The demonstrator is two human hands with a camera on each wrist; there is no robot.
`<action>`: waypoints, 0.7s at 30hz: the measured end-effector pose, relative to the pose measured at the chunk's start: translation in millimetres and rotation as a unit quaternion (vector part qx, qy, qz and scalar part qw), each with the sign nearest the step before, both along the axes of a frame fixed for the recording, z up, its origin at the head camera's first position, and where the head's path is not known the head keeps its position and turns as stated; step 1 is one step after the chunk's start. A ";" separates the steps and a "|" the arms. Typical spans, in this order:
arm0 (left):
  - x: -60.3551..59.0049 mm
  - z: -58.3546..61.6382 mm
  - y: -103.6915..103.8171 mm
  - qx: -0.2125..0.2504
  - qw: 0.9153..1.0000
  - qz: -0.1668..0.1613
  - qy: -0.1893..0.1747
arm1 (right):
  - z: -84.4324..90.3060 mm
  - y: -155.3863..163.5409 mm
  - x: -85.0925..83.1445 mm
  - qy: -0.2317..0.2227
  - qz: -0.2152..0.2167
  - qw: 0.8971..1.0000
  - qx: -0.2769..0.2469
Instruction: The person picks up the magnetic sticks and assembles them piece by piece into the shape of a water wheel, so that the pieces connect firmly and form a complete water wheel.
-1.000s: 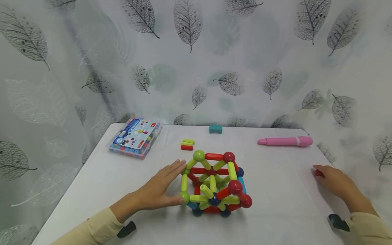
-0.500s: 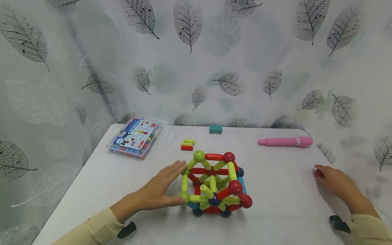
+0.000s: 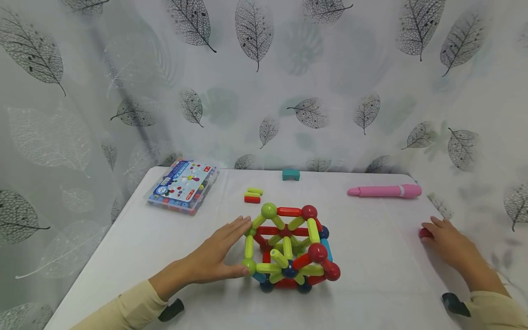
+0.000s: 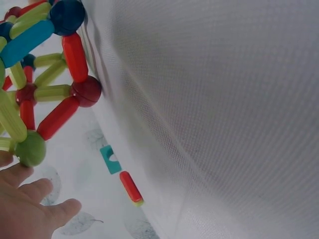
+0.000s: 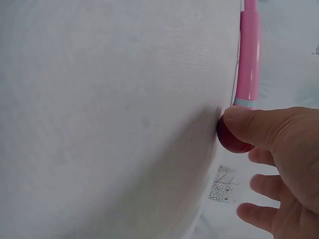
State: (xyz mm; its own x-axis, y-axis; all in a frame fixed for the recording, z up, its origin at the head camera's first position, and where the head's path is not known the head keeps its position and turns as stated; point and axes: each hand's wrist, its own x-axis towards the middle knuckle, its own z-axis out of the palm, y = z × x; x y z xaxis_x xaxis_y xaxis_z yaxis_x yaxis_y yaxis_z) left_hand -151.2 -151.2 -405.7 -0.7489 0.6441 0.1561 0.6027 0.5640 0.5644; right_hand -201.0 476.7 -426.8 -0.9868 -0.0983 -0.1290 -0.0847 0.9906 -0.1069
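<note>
Multicoloured cage of plastic rods and balls [image 3: 290,250] stands largely assembled mid-bench [image 3: 371,275]. Left hand [image 3: 214,256], grip spread, steadies its side; right hand [image 3: 447,245] pinches one dark red ball [image 3: 425,233], not yet attached, at the right edge. Two loose rods [image 3: 253,195], one pink pen [image 3: 383,190].

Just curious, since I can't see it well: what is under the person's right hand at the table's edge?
A small red ball lies on the white table under the right hand, thumb on it. Most of it is covered.
</note>
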 end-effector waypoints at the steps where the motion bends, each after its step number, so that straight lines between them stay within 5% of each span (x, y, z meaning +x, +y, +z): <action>1: 0.1 0.2 0.0 0.001 1.000 0.000 -0.001 | -0.2 -1.0 0.3 0.004 0.001 1.000 0.007; 6: 0.6 1.2 0.5 0.001 1.000 0.001 -0.003 | 1.1 -12.9 4.0 0.045 0.024 0.998 0.030; 11: 0.7 1.6 0.6 0.001 1.000 0.001 -0.006 | 9.3 -36.7 7.3 0.131 0.095 0.986 0.031; 14: 0.8 1.5 0.5 0.003 1.000 0.002 -0.007 | 20.1 -59.1 7.0 0.213 0.155 0.964 0.018; 21: 0.7 0.9 0.8 0.004 1.000 0.002 -0.006 | 62.0 -122.8 10.2 0.365 0.272 0.890 -0.038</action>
State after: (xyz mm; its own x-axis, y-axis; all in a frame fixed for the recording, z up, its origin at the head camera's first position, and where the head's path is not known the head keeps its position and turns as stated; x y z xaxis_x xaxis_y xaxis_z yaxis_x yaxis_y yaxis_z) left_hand -150.5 -150.5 -404.7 -0.7529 0.6404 0.1520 0.5940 0.5616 0.5760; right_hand -190.8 353.9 -364.8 -0.6089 -0.5684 0.5533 -0.6239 0.7739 0.1084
